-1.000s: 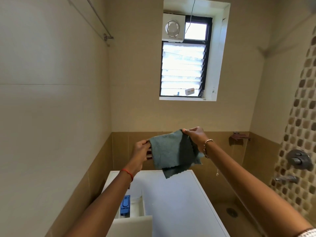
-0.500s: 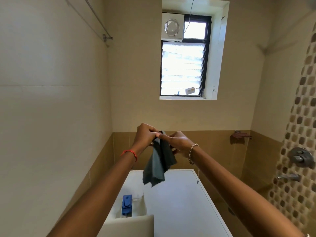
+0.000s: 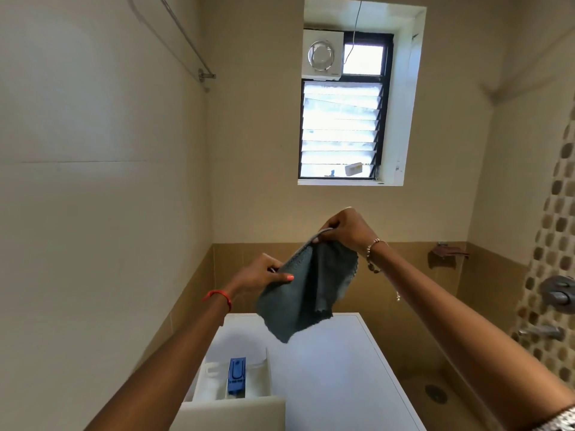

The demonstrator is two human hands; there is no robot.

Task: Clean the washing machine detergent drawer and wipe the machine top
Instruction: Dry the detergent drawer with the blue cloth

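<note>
Holding a grey-green cloth (image 3: 301, 300) up in the air with both hands, the person stands over a white washing machine. Left hand (image 3: 258, 276) pinches the lower end of the cloth's upper edge, thumb laid over the fabric and fingers curled behind it. Right hand (image 3: 345, 231), raised higher and further right, pinches the other end between thumb and fingertips. Cloth hangs slanted between the two grips, partly folded on itself, its loose lower corner dangling over the rear part of the machine top (image 3: 336, 368). Detergent drawer (image 3: 214, 384) stands pulled out at the front left of the machine, near the bottom edge of the view and well below the cloth; a blue insert (image 3: 237, 375) sits between its white compartments. A red thread (image 3: 219, 297) circles the left wrist and a beaded bracelet (image 3: 371, 255) the right. Background: louvred window (image 3: 340, 129) with an exhaust fan (image 3: 321, 56) at its upper left, a metal rail (image 3: 174, 29) on the left wall, and a shower mixer (image 3: 560, 292) on the mosaic-tiled right wall.
</note>
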